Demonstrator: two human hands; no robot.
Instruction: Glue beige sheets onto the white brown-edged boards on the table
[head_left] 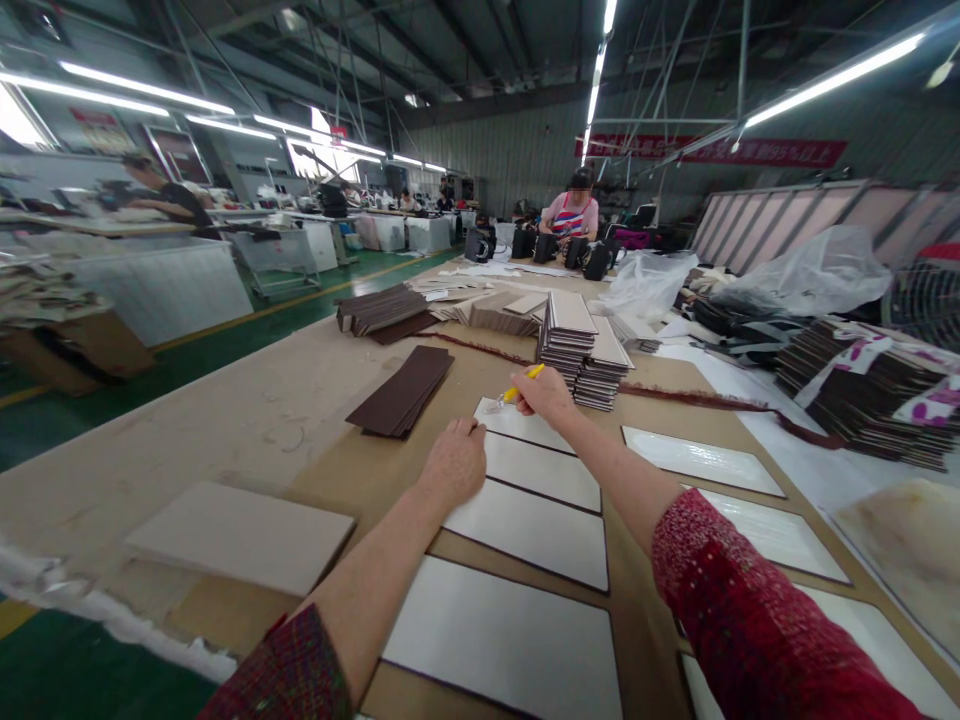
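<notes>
My right hand (546, 393) grips a yellow-handled brush (523, 384), its pale tip down on the far white panel (529, 427). My left hand (456, 462) lies palm down at that panel's left side, fingertips near its corner; the fingers show only in part. Nearer to me lie more dark-edged white panels: a narrow one (544, 470), a wider one (536, 537) and a large one (506, 635). Right of my forearm, several glossy, wet-looking panels (701, 460) are spread in a column. Dark brown strips (401, 392) are fanned out left of my hands.
Just beyond my right hand stand stacks of panels (568, 340). Light grey boards (244, 535) lie at the left, brown pieces (382, 308) farther back. Bundled panels (862, 385) and clear plastic (810, 275) crowd the right. A person (574, 215) works among black bags at the far end.
</notes>
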